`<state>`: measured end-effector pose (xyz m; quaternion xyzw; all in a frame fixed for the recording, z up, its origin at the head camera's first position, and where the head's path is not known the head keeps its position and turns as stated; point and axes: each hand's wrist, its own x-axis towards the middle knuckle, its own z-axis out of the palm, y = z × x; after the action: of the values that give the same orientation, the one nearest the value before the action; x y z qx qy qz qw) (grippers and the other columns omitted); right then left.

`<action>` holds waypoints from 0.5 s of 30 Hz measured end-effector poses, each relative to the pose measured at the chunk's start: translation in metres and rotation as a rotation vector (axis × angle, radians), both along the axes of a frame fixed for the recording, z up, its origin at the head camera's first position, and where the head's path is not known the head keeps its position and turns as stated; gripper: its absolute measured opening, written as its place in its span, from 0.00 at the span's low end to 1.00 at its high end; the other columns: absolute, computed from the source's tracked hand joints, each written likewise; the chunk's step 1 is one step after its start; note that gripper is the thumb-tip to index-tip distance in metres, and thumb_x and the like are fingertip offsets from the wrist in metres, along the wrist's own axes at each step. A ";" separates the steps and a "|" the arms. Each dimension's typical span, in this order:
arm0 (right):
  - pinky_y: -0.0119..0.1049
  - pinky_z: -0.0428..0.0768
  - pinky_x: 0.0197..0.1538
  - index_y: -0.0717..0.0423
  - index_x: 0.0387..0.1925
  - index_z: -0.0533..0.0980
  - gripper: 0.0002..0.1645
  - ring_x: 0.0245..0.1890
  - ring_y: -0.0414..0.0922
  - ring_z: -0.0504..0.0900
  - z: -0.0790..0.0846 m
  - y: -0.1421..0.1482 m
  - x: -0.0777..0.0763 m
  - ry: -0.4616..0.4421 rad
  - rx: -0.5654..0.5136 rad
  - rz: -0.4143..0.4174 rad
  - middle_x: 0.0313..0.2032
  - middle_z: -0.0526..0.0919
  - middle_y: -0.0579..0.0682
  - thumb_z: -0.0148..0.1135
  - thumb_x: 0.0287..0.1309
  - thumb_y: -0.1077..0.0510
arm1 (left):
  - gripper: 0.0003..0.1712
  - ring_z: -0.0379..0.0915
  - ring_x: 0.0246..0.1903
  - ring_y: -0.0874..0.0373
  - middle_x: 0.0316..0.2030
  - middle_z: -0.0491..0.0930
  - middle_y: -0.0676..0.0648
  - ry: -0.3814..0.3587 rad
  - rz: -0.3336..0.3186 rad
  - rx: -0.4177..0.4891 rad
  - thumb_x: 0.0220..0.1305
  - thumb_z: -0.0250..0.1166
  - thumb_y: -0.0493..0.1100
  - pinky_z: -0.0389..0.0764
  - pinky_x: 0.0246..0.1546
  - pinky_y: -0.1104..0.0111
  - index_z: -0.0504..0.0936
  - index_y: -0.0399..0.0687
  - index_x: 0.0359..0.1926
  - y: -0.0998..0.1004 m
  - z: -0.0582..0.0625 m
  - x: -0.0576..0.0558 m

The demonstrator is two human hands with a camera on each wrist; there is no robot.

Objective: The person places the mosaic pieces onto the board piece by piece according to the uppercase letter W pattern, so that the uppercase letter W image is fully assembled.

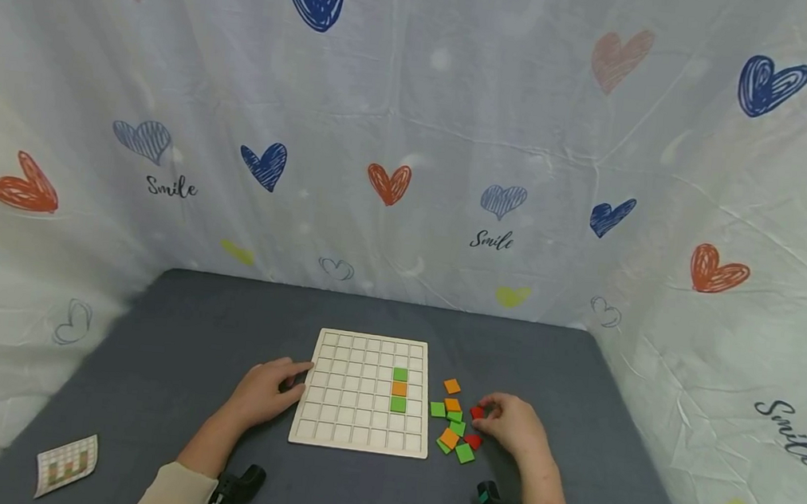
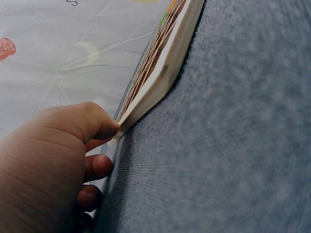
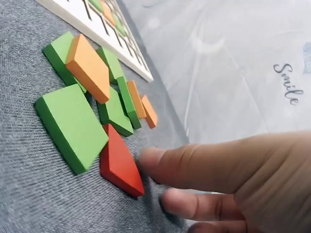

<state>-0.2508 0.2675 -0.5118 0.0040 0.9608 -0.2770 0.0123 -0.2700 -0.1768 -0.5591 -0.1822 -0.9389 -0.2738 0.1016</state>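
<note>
A pale wooden grid board lies flat on the table. In one of its columns sit a green tile, an orange tile and another green tile. My left hand is at the board's left edge, index finger and thumb touching it. Right of the board, my right hand pinches a red tile between thumb and fingertips at the side of the loose pile. In the right wrist view the thumb hides that tile; a second red tile lies just beside the thumb tip.
Several loose green tiles and orange tiles lie overlapping between the board and my right hand. A small printed card with a coloured grid lies at the table's left. A heart-patterned curtain hangs behind the grey table.
</note>
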 end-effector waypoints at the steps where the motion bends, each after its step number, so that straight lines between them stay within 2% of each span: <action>1: 0.39 0.70 0.27 0.56 0.43 0.85 0.18 0.20 0.43 0.72 -0.001 0.000 0.000 0.005 0.010 0.007 0.22 0.76 0.44 0.80 0.51 0.55 | 0.22 0.53 0.20 0.66 0.26 0.63 0.61 0.000 0.001 -0.001 0.69 0.69 0.44 0.60 0.31 0.64 0.84 0.52 0.63 0.000 -0.001 0.000; 9: 0.39 0.65 0.26 0.50 0.33 0.81 0.11 0.19 0.44 0.68 -0.011 0.000 -0.005 0.025 0.036 0.032 0.20 0.71 0.46 0.77 0.49 0.54 | 0.22 0.52 0.20 0.66 0.26 0.63 0.61 0.009 -0.001 0.003 0.68 0.69 0.43 0.60 0.29 0.65 0.85 0.51 0.62 0.000 0.001 0.000; 15: 0.38 0.64 0.26 0.48 0.29 0.79 0.11 0.19 0.43 0.67 -0.007 -0.001 -0.006 0.010 0.050 0.059 0.19 0.70 0.45 0.76 0.47 0.54 | 0.22 0.52 0.20 0.66 0.25 0.63 0.61 0.016 0.005 -0.004 0.68 0.69 0.43 0.60 0.29 0.66 0.85 0.51 0.62 0.000 -0.001 0.000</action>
<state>-0.2573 0.2663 -0.5186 -0.0255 0.9672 -0.2522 0.0155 -0.2703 -0.1769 -0.5604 -0.1824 -0.9390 -0.2701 0.1094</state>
